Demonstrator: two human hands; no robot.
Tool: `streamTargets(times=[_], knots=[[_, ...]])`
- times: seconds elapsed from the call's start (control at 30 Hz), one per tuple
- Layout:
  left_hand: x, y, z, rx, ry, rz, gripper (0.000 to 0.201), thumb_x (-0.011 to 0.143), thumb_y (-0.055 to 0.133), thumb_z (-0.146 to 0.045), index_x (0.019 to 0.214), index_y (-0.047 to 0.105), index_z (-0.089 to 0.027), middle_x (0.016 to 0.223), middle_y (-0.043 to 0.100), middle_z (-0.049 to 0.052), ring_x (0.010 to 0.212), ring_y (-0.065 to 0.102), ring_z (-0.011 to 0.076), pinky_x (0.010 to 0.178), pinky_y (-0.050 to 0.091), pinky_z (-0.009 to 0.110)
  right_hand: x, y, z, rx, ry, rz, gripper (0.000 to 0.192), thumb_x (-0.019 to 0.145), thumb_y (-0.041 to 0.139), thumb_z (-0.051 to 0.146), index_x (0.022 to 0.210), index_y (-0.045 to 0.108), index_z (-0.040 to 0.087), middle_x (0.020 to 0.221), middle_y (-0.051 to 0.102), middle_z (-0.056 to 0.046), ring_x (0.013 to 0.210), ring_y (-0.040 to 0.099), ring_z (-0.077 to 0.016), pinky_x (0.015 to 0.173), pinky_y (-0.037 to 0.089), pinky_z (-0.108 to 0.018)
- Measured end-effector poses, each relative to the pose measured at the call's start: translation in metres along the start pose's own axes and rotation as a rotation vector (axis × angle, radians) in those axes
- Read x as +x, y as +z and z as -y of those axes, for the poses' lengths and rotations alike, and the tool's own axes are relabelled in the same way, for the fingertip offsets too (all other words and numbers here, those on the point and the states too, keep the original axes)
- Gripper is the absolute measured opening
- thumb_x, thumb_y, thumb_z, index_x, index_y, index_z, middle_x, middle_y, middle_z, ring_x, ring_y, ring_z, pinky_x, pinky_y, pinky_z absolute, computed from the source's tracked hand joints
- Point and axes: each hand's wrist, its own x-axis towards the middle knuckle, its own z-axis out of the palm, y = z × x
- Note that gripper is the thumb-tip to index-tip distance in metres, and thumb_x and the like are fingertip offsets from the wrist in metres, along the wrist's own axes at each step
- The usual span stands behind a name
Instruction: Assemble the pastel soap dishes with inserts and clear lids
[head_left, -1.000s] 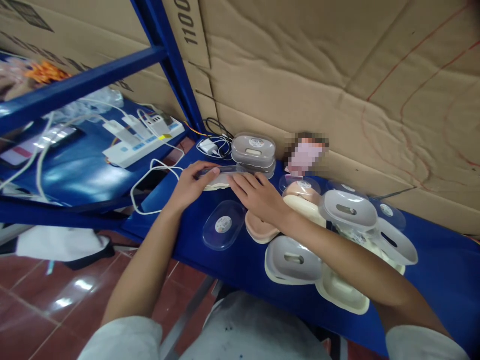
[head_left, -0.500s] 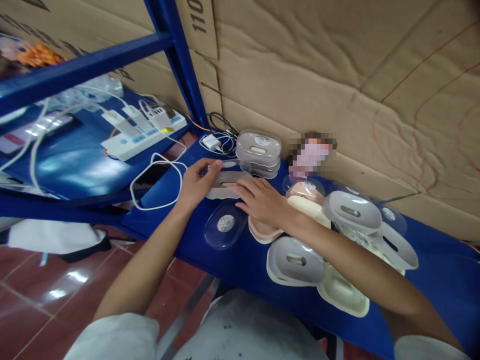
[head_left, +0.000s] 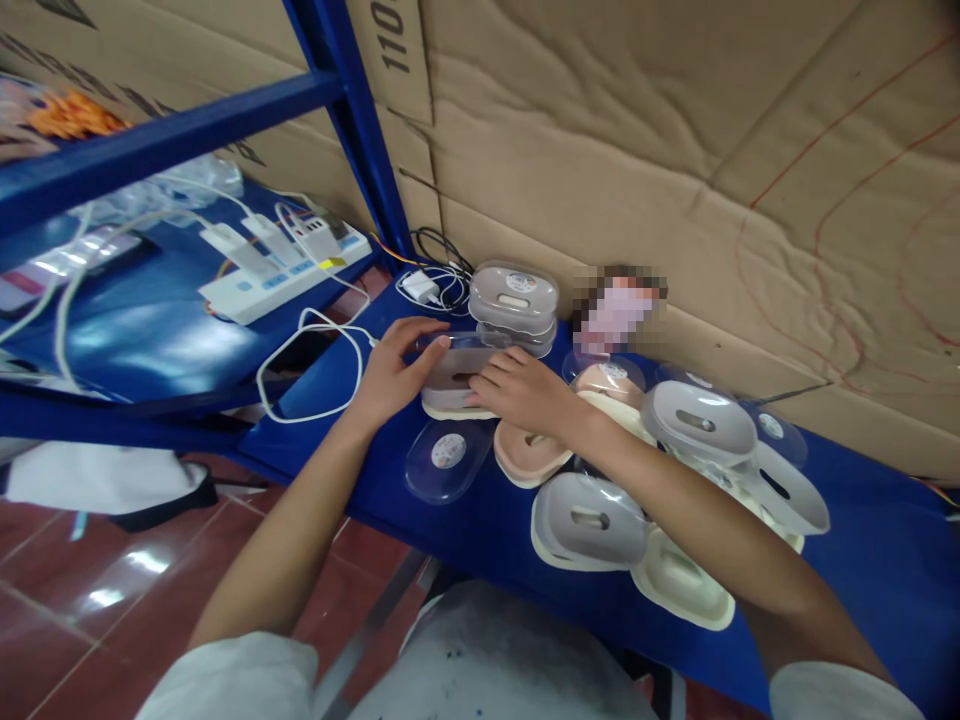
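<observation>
My left hand (head_left: 391,375) and my right hand (head_left: 523,390) both grip one oval plastic case (head_left: 452,380) with a clear lid, low over the blue shelf (head_left: 390,470). The left hand holds its left end, the right hand its right end. Just behind it stands a stack of closed oval cases (head_left: 514,306). A loose clear lid (head_left: 448,455) with a round sticker lies in front of the held case. A pink oval tray (head_left: 531,452) sits under my right wrist.
Several grey and cream oval cases (head_left: 701,425) are piled to the right along the shelf. A white power strip (head_left: 285,272) with chargers and cables lies on the lower shelf at left. Cardboard (head_left: 675,150) lines the back. A blue upright post (head_left: 352,120) stands behind the left hand.
Both hands stayed on the oval case and drew it slightly nearer and right. The fingers have curled closer around its ends. The camera shifted a little.
</observation>
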Motion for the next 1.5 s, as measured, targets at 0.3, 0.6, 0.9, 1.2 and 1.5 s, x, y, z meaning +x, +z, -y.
streamTargets(times=[0.3, 0.6, 0.9, 1.2, 1.5], knots=[[-0.050, -0.003, -0.002, 0.194, 0.178, 0.068, 0.042, 0.106, 0.059, -0.041, 0.144, 0.061, -0.025, 0.160, 0.049, 0.015, 0.150, 0.051, 0.0304, 0.125, 0.043, 0.053, -0.009, -0.025, -0.040, 0.030, 0.376, -0.208, 0.045, 0.112, 0.052, 0.042, 0.153, 0.057, 0.025, 0.158, 0.059, -0.012, 0.144, 0.052, -0.0331, 0.115, 0.043, -0.052], [0.017, 0.010, -0.028, 0.260, 0.201, 0.163, 0.028, 0.104, 0.057, -0.042, 0.122, 0.071, -0.025, 0.125, 0.075, 0.009, 0.118, 0.072, 0.0290, 0.107, 0.056, 0.047, -0.011, -0.021, -0.080, 0.180, 0.560, -0.159, 0.046, 0.111, 0.048, 0.042, 0.149, 0.061, 0.021, 0.148, 0.064, -0.015, 0.138, 0.057, -0.0355, 0.114, 0.050, -0.056], [0.056, 0.034, 0.007, -0.080, 0.047, 0.204, 0.114, 0.071, 0.093, -0.059, 0.161, 0.033, -0.024, 0.157, 0.056, 0.020, 0.143, 0.059, 0.0362, 0.116, 0.051, 0.053, -0.018, -0.022, -0.072, 0.353, 0.538, -0.326, 0.045, 0.111, 0.049, 0.045, 0.145, 0.063, 0.019, 0.140, 0.068, -0.017, 0.132, 0.063, -0.0297, 0.116, 0.050, -0.047], [0.052, 0.018, 0.003, -0.125, 0.010, 0.113, 0.098, 0.073, 0.087, -0.070, 0.154, 0.053, -0.025, 0.150, 0.063, 0.015, 0.129, 0.068, 0.0340, 0.109, 0.056, 0.048, -0.013, -0.025, -0.066, 0.287, 0.612, -0.336, 0.042, 0.112, 0.041, 0.039, 0.142, 0.063, 0.020, 0.137, 0.071, -0.015, 0.128, 0.064, -0.0322, 0.111, 0.051, -0.051], [0.044, 0.018, -0.008, -0.012, -0.035, -0.014, 0.076, 0.091, 0.068, -0.074, 0.145, 0.062, -0.021, 0.134, 0.072, 0.012, 0.113, 0.071, 0.0300, 0.094, 0.059, 0.042, -0.006, -0.038, -0.035, 0.044, 0.385, -0.309, 0.035, 0.113, 0.040, 0.031, 0.128, 0.070, 0.021, 0.127, 0.074, -0.012, 0.119, 0.066, -0.0294, 0.100, 0.049, -0.045]])
